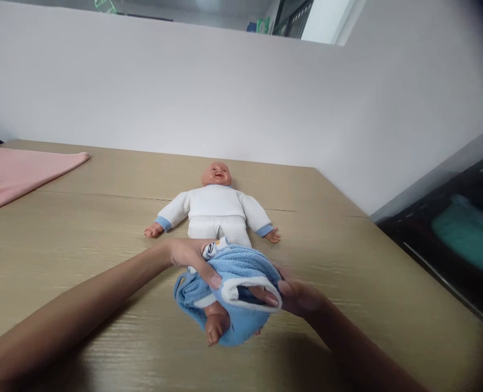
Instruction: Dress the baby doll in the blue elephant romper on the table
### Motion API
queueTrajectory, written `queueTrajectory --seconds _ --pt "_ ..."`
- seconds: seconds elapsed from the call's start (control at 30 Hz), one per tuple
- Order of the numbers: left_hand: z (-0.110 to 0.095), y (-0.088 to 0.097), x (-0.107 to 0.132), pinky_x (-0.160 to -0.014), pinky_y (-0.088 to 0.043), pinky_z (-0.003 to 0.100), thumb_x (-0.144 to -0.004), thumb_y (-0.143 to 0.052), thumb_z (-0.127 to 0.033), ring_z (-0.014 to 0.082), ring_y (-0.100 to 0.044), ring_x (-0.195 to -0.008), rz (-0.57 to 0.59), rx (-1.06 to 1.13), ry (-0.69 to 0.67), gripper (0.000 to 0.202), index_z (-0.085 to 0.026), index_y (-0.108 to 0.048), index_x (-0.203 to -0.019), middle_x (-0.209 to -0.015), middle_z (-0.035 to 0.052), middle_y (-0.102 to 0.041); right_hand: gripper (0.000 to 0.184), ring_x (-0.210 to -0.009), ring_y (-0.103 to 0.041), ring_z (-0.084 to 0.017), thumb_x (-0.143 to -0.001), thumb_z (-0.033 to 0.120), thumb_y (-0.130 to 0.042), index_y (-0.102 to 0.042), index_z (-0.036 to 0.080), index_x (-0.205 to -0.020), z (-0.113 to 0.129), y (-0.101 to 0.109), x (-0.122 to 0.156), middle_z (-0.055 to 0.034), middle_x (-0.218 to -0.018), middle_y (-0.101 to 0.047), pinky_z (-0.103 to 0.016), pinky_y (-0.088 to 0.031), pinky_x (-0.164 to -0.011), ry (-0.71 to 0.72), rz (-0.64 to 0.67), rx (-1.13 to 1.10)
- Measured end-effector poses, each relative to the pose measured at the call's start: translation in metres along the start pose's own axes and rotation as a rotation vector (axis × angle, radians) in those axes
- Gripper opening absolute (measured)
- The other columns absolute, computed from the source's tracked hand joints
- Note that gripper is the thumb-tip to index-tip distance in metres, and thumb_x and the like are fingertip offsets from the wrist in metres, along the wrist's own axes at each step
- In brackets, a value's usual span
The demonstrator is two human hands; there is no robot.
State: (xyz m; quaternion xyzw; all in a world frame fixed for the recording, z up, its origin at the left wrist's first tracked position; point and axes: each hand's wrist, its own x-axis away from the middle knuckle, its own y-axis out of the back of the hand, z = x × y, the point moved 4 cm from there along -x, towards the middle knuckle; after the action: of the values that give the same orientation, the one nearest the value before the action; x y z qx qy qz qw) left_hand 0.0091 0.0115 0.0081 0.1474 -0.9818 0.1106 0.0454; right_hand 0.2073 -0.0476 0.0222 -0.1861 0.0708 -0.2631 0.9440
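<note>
A baby doll (217,201) lies on its back on the wooden table, head away from me, arms spread, with a white top and blue cuffs. Blue terry baby pants (241,261) with white trim are bunched around its lower legs. One bare doll foot (216,326) sticks out of a leg opening at the near side. My left hand (194,258) grips the bunched cloth from the left, thumb on top beside a white cuff. On the right, my right hand (296,294) holds the other edge, with a fingertip showing inside the white-trimmed opening. The doll's other foot is mostly hidden by the cloth.
A pink cloth (17,171) lies at the table's left side. The table (327,245) meets a white wall (163,92) at the back. Beyond its right edge stands a dark rack-like thing (441,228) with something teal in it.
</note>
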Motion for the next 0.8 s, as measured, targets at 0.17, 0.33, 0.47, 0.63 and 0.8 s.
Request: queueTrajectory --seconds 0.17,0.33,0.47,0.63,0.8 --pt "0.007 0.009 0.005 -0.108 -0.061 0.044 -0.067 -0.098 -0.052 0.0319 -0.080 -0.111 -0.131 -0.002 0.015 0.069 -0.018 -0.079 -0.124 -0.117 0.0051 -0.086 0.049 -0.083 -0.072 -0.020 -0.078 0.051 -0.101 -0.078 0.022 -0.110 0.000 0.008 0.003 -0.0016 -0.093 -0.075 -0.031 -0.066 -0.081 -0.015 -0.263 0.137" --pt "0.013 0.011 0.006 -0.099 -0.063 0.050 -0.073 -0.086 -0.062 0.0380 -0.081 -0.103 -0.360 0.096 0.086 0.060 -0.013 -0.080 -0.106 -0.102 0.0130 -0.086 0.036 -0.108 -0.075 -0.030 -0.092 0.049 -0.082 -0.083 0.024 -0.118 0.011 0.015 0.001 -0.0059 -0.111 -0.082 -0.042 -0.062 -0.099 0.112 -0.547 0.381" --pt "-0.012 -0.008 0.002 -0.114 -0.057 0.051 -0.080 -0.089 -0.068 0.0417 -0.076 -0.124 -0.299 -0.024 0.031 0.066 -0.015 -0.079 -0.118 -0.121 0.0152 -0.085 0.028 -0.103 -0.074 -0.032 -0.092 0.044 -0.072 -0.082 0.022 -0.107 0.026 0.007 0.006 -0.0074 -0.107 -0.083 -0.044 -0.063 -0.093 0.142 -0.768 0.691" --pt "-0.041 -0.031 -0.002 -0.100 -0.059 0.044 -0.088 -0.085 -0.052 0.0403 -0.076 -0.116 -0.370 -0.385 0.121 0.042 -0.017 -0.079 -0.110 -0.110 0.0079 -0.085 0.040 -0.099 -0.078 -0.034 -0.096 0.053 -0.074 -0.082 0.020 -0.117 0.012 -0.033 0.035 -0.0097 -0.108 -0.085 -0.044 -0.066 -0.089 0.010 -0.891 0.687" --pt "-0.047 -0.051 -0.003 -0.082 -0.056 0.038 -0.085 -0.077 -0.042 0.0339 -0.077 -0.100 -0.380 -0.737 0.191 0.048 -0.018 -0.073 -0.126 -0.110 0.0092 -0.081 0.054 -0.109 -0.082 -0.036 -0.100 0.061 -0.072 -0.079 0.022 -0.138 -0.042 -0.076 0.057 -0.0125 -0.119 -0.086 -0.045 -0.069 -0.094 -0.089 -0.940 0.529"
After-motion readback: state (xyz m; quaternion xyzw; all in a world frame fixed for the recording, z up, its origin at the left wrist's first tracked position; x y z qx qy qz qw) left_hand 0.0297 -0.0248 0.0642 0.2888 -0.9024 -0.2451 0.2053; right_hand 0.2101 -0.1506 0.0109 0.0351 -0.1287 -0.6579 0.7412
